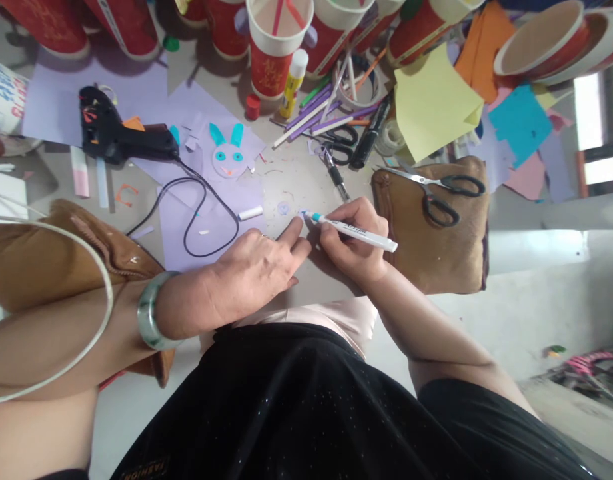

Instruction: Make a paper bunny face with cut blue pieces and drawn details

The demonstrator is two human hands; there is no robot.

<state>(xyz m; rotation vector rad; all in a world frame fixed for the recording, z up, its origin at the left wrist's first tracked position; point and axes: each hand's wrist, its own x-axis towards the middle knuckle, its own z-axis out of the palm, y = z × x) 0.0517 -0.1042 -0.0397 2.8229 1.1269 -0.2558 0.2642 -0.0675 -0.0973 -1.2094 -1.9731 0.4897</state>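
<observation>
My right hand is closed round a white marker pen with a blue-green collar. The marker's tip points left and meets a tiny pale purple paper piece on the table. Beside that tip, my left hand lies with its fingers stretched out, the index fingertip pressing at the paper piece's edge. Just left of it is a small purple paper disc with a mark on it. A white pen cap lies above my left hand. Further up sits a purple paper rabbit face with blue-green ears and eyes.
A black glue gun trails its cord on purple paper. Scissors rest on a brown pouch at right. Red paper cups, a glue stick, tape and yellow paper stand or lie at the back.
</observation>
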